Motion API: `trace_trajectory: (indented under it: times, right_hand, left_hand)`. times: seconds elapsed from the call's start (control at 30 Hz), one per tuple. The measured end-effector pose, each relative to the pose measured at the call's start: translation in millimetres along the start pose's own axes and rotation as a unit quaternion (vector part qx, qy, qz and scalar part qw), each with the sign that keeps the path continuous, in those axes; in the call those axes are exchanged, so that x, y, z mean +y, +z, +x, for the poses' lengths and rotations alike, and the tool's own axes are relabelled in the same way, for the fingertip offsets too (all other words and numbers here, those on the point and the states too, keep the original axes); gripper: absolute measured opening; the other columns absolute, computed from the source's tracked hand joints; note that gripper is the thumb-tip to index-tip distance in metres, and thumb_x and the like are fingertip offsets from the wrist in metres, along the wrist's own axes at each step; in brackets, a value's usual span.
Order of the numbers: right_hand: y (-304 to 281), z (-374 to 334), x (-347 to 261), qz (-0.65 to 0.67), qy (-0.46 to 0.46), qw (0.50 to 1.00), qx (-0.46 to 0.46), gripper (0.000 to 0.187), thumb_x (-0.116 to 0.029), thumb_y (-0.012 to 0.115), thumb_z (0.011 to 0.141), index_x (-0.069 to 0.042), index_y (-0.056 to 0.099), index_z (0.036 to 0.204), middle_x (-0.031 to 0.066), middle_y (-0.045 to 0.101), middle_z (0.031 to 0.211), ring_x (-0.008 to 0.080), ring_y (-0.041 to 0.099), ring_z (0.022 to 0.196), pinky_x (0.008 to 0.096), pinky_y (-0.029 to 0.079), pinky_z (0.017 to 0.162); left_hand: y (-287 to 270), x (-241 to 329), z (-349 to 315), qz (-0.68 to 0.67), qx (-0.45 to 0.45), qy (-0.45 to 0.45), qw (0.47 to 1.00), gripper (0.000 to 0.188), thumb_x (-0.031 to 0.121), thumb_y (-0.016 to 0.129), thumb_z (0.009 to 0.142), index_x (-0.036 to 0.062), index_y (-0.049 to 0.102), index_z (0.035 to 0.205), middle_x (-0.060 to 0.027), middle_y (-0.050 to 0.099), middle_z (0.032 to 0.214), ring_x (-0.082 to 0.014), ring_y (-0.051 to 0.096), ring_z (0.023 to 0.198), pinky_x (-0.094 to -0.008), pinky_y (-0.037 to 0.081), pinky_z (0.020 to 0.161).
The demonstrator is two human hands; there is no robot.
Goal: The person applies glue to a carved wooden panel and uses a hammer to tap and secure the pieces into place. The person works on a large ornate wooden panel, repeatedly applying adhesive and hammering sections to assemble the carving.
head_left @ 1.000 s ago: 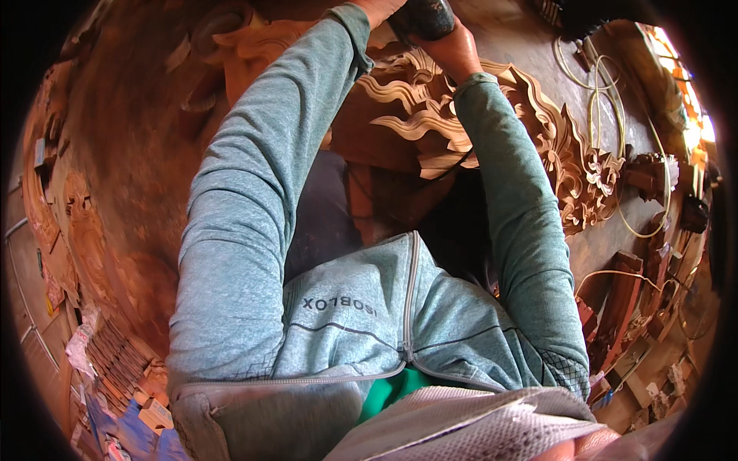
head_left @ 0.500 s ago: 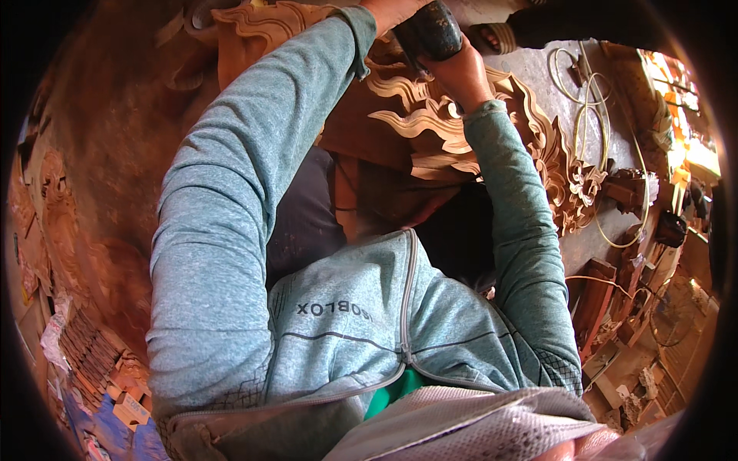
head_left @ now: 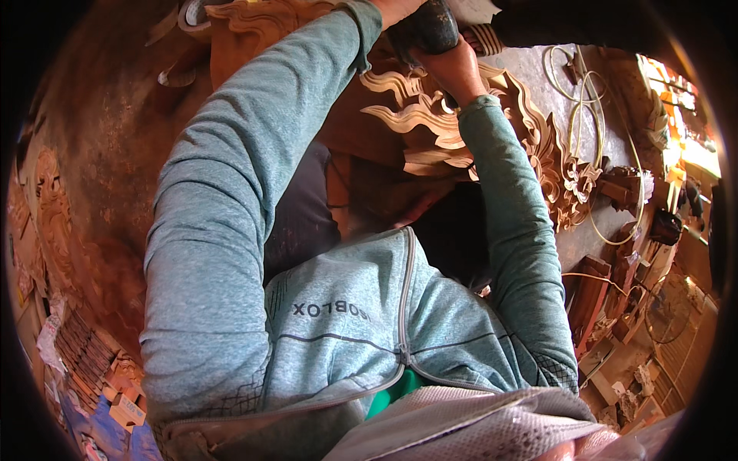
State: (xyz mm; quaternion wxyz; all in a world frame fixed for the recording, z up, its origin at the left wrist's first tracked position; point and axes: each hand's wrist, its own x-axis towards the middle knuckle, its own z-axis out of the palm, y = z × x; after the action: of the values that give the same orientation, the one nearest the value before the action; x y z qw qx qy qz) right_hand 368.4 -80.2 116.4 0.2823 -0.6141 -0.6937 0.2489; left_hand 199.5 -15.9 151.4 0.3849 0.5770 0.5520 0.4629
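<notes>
At the top edge, my right hand (head_left: 452,71) is wrapped around a dark, rounded tool (head_left: 430,28) that looks like a power tool; its working end is hidden. My left hand (head_left: 398,8) lies against the tool's left side, its fingers cut off by the picture's edge. Beneath and beside the hands is a carved brown wooden piece (head_left: 419,121) with flame-like, wavy edges. Its scrollwork continues to the right, past my right forearm. Another carved wavy part (head_left: 257,17) shows beyond my left sleeve.
Another person's sandaled foot (head_left: 484,38) stands close to my right hand. A pale hose or cable (head_left: 586,104) loops on the floor at right. Wooden blocks (head_left: 596,296) and scraps lie lower right. Stacked wood pieces (head_left: 83,349) and a blue sheet (head_left: 96,422) are lower left.
Both hands and the tool have shifted slightly left and up in the picture. Much of the surroundings has shifted slightly left as well. The right hand keeps its hold.
</notes>
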Motion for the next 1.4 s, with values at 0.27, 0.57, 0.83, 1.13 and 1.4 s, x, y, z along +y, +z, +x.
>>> trace_trajectory:
  times: [0.27,0.57,0.83,1.13,1.4]
  right_hand:
    - [-12,-6,-9,-0.019,0.009,1.0,-0.008,0.059,-0.037,0.088,0.069,-0.002,0.067,0.113,0.0157,0.073,0.103,0.0274,0.071,0.095,0.0375,0.055,0.085]
    - [-12,-4,2,0.005,-0.005,1.0,-0.006,0.061,-0.034,0.088,0.068,-0.001,0.066,0.115,0.0145,0.074,0.104,0.0244,0.071,0.096,0.0362,0.055,0.085]
    - [-16,-11,6,0.022,-0.002,1.0,-0.018,0.065,-0.034,0.088,0.067,-0.002,0.064,0.119,0.0162,0.073,0.107,0.0272,0.071,0.101,0.0373,0.054,0.088]
    - [-16,-17,-5,0.026,0.029,0.999,-0.022,0.072,-0.036,0.088,0.066,-0.001,0.061,0.123,0.0187,0.071,0.112,0.0299,0.069,0.106,0.038,0.053,0.092]
    - [-30,-17,5,0.045,-0.007,0.999,0.02,0.045,-0.026,0.089,0.07,-0.001,0.07,0.102,0.0081,0.073,0.086,0.0172,0.069,0.075,0.0318,0.056,0.069]
  left_hand:
    - [-4,13,-7,0.015,-0.034,-0.013,0.999,0.06,0.055,0.073,0.085,-0.0013,0.068,0.102,-0.0169,0.071,0.095,-0.0261,0.067,0.086,-0.0362,0.052,0.08]
    - [8,-1,-1,-0.017,0.007,0.013,1.0,0.05,0.049,0.077,0.083,0.0004,0.068,0.095,-0.0152,0.072,0.096,-0.0265,0.068,0.089,-0.0357,0.052,0.083]
    - [12,7,-12,-0.007,-0.007,-0.016,1.0,0.061,0.057,0.075,0.082,0.0004,0.066,0.103,-0.0166,0.071,0.102,-0.0269,0.067,0.097,-0.0358,0.051,0.087]
    - [11,3,-15,0.007,-0.013,-0.018,1.0,0.06,0.056,0.075,0.081,0.0005,0.066,0.102,-0.0159,0.071,0.102,-0.0282,0.067,0.096,-0.0366,0.051,0.088]
    - [40,13,-29,-0.06,0.091,0.004,0.994,0.053,0.048,0.079,0.081,0.0028,0.065,0.104,-0.0124,0.072,0.097,-0.0244,0.069,0.092,-0.0353,0.053,0.083]
